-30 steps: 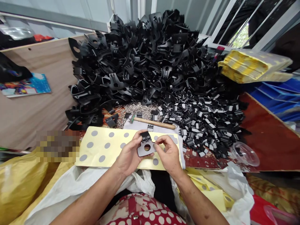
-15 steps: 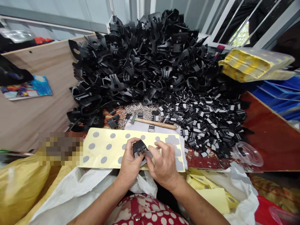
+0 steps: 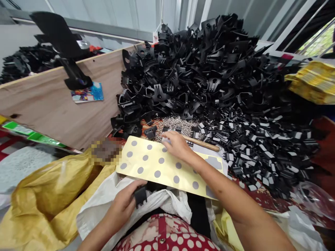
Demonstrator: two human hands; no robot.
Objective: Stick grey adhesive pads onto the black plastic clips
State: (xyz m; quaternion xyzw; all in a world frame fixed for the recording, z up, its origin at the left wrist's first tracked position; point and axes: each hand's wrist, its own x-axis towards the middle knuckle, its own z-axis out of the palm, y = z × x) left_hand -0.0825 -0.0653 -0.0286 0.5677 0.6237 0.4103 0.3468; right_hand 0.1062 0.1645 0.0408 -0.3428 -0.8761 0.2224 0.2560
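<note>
The black clip piece (image 3: 140,197) sits in the left hand (image 3: 124,203) — fingers closed on it — off the worktop's (image 3: 244,184) near edge, above white sacking (image 3: 104,191). Beyond, the dotted yellow sheet (image 3: 169,169) overhangs that edge; its far edge lies under the right hand (image 3: 178,144), fingers bent beside a wooden handle (image 3: 202,143) — whether gripping, I cannot tell.

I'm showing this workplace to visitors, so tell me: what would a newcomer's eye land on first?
Probably the big heap of black parts rising across the back of the picture. Next, the smaller black pieces with pale patches spread in front of it on the right. Then the grey-dotted yellow sheet, bright against all that black, lying nearer the person, around the middle.
</note>
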